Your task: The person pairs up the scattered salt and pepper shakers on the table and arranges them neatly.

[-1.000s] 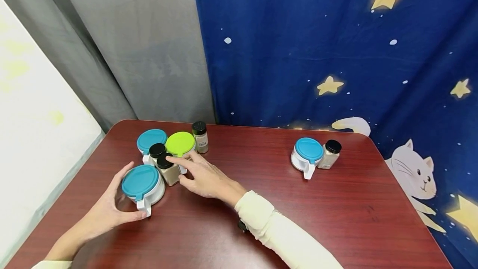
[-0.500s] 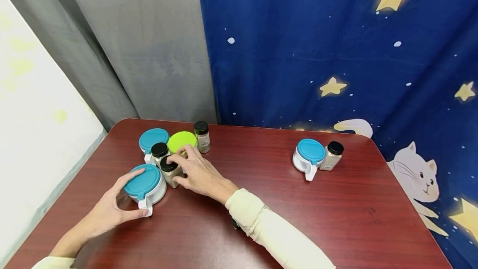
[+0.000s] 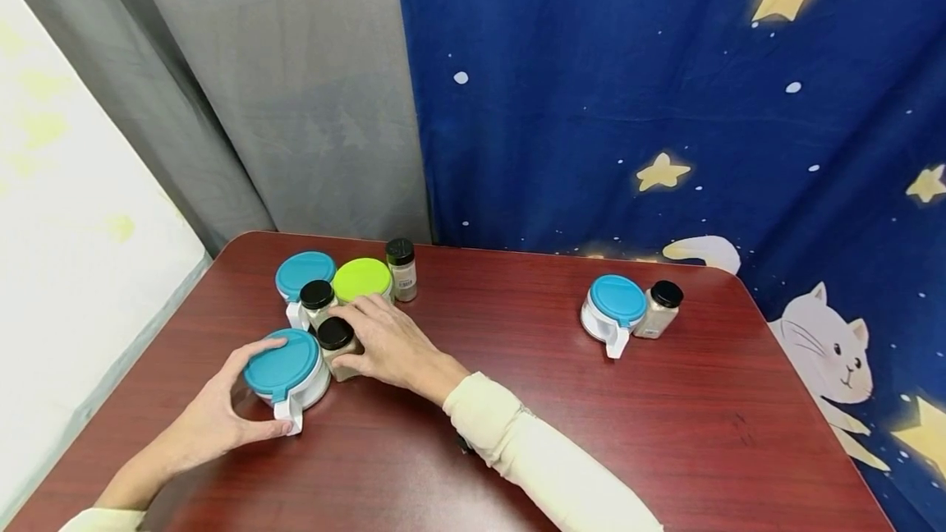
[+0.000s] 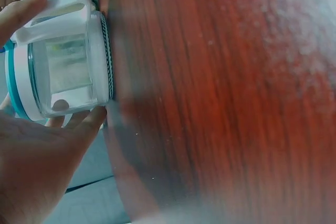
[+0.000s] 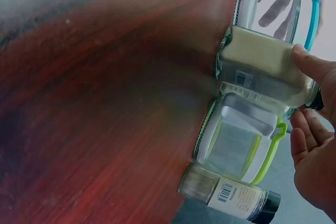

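My left hand curls round a clear glass jar with a blue lid, thumb at its white handle. In the left wrist view this handled jar stands on the table between thumb and fingers. My right hand holds a black-capped seasoning bottle right beside it. The right wrist view shows the thumb on the bottle, which contains pale powder; the grip's far side is partly hidden. Behind it are another black-capped bottle and a green-lidded jar, partly covered by the right hand.
A second blue-lidded jar and a slim black-capped shaker stand at the back left. Toward the right, a blue-lidded jar stands against a seasoning bottle. Curtains hang behind the reddish-brown table.
My right hand has come from an extended finger by the bottle's cap to gripping the bottle, which has shifted slightly toward me. The left hand stays at its jar, its fingers now over the lid's edge.
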`<state>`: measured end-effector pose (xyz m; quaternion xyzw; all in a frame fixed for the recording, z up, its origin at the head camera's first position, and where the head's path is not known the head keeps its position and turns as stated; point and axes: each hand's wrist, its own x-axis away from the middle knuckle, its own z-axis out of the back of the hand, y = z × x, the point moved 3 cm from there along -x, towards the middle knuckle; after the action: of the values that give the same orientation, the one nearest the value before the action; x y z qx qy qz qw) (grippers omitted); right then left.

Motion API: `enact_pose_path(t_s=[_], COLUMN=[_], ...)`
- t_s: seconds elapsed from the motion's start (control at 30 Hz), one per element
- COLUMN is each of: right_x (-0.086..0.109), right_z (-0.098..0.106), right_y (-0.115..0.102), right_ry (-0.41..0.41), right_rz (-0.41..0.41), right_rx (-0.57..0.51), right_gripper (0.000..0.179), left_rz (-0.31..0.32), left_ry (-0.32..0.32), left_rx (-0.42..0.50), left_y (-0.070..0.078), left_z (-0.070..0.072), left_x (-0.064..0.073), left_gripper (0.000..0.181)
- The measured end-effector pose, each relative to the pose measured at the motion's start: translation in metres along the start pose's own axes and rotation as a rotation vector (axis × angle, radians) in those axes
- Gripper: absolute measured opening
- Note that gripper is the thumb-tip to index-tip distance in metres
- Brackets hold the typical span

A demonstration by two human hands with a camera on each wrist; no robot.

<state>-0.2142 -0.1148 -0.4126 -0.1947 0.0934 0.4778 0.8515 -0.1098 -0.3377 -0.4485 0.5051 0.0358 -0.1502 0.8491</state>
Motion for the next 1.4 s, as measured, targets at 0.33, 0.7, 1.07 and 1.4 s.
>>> enact_pose_path(t_s=[0.33, 0.7, 1.07, 1.4], right_x=[0.010, 0.015, 0.013, 0.018], right_z=[-0.002, -0.011, -0.013, -0.013], right_y=[-0.002, 0.003, 0.006, 0.003], right_ry=[-0.030, -0.075, -0.060, -0.037], right_rz=[-0.071, -0.145, -0.138, -0.134], right_rx=[-0.055, -0.350, -0.418, -0.470], right_gripper=[0.063, 0.063, 0.055, 0.054], left_rz=[-0.079, -0.071, -0.013, 0.032], left_ry=[-0.026, -0.033, 0.008, 0.007], left_rx=[0.057, 0.097, 0.019, 0.011], left_y=[0.000, -0.006, -0.006, -0.004], left_z=[-0.004, -0.004, -0.002, -0.004], left_x=[-0.005, -0.008, -0.009, -0.001], left_gripper=[0.136, 0.123, 0.120, 0.118])
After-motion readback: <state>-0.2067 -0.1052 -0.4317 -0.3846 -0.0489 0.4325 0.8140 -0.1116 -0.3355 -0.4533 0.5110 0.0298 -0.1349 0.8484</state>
